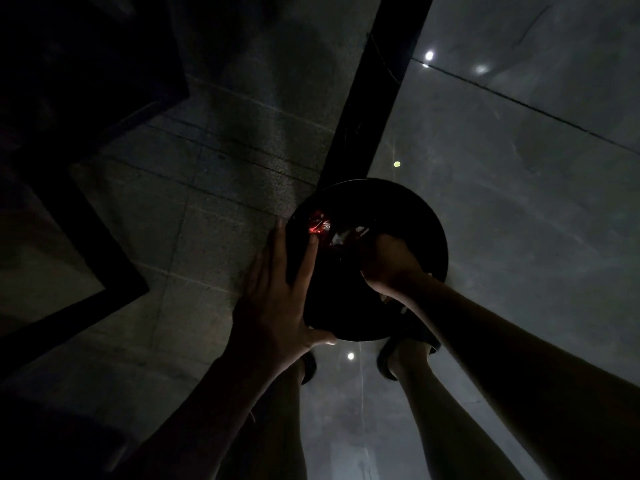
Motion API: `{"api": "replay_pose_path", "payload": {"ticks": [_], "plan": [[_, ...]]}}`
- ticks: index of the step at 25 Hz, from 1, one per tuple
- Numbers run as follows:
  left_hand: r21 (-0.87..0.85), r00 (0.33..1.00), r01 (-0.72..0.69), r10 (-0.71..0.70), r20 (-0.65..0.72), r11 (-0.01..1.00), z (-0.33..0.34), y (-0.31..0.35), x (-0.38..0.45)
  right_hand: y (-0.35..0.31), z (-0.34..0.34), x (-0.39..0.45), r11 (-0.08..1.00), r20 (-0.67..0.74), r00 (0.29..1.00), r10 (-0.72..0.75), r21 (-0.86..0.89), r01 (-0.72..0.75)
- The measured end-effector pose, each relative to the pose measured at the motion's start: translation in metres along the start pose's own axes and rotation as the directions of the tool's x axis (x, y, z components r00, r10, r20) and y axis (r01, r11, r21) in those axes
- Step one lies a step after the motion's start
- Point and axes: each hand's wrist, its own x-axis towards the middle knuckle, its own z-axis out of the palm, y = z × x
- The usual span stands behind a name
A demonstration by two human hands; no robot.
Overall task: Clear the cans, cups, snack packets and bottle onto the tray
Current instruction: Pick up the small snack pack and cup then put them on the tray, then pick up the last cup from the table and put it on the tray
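The scene is very dark. A round black tray (429, 230) is held above the floor in front of me. My left hand (277, 306) grips its left rim, fingers spread over the edge and thumb at the near rim. A shiny red snack packet (317, 225) lies on the tray's left part. Beside it is a crumpled silvery packet (341, 237). My right hand (388, 265) is curled over the tray's middle, its fingers closed on the silvery packet. Other items on the tray are lost in shadow.
Below the tray is a grey tiled floor (519, 202) with a dark strip (374, 98) running away from me. My sandalled feet (389, 362) stand under the tray. Dark furniture (69, 81) fills the upper left.
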Motion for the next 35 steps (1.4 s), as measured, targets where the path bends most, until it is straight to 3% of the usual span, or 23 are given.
{"api": "replay_pose_path", "payload": {"ticks": [2, 4, 7, 10, 14, 19, 23, 26, 29, 35], "plan": [[0.028, 1.000, 0.016, -0.016, 0.011, 0.999, 0.002, 0.002, 0.000, -0.005, 0.001, -0.002, 0.996, -0.044, 0.996, -0.078, 0.047, 0.080], [0.029, 1.000, 0.031, -0.031, 0.005, 0.999, 0.002, 0.004, 0.002, -0.001, 0.000, -0.011, 0.984, -0.087, 0.995, -0.040, 0.171, 0.054], [0.026, 0.999, 0.045, -0.045, 0.007, 0.999, 0.001, 0.006, 0.002, 0.012, -0.003, -0.035, 0.997, -0.038, 0.999, 0.039, 0.062, -0.036], [0.043, 0.998, 0.057, -0.058, 0.013, 0.997, -0.001, 0.007, 0.003, 0.010, -0.001, -0.058, 0.990, -0.015, 0.992, -0.127, -0.065, 0.126], [0.036, 0.996, 0.087, -0.088, 0.031, 0.996, -0.011, 0.011, 0.004, 0.003, -0.004, -0.071, 0.980, -0.080, 0.978, -0.192, -0.065, 0.187], [-0.073, 0.957, 0.178, -0.155, 0.246, 0.981, -0.055, 0.016, 0.004, 0.002, -0.033, -0.115, 0.998, -0.055, 0.998, -0.040, 0.050, 0.042], [-0.029, 0.904, 0.229, -0.201, 0.377, 0.973, -0.134, 0.025, -0.016, -0.025, -0.087, -0.179, 0.995, -0.017, 0.998, -0.063, -0.083, 0.061], [-0.055, 0.898, 0.293, -0.255, 0.358, 0.954, -0.209, 0.044, -0.055, -0.050, -0.146, -0.238, 0.991, 0.015, 1.000, -0.019, -0.135, 0.020], [-0.163, 0.904, 0.352, -0.289, 0.315, 0.922, -0.287, 0.071, -0.112, -0.077, -0.212, -0.315, 0.997, -0.014, 0.999, 0.039, -0.069, -0.040], [-0.322, 0.958, 0.285, -0.277, 0.071, 0.903, -0.396, 0.114, -0.234, -0.120, -0.304, -0.455, 0.990, -0.336, 0.942, -0.014, 0.127, 0.060]]}}
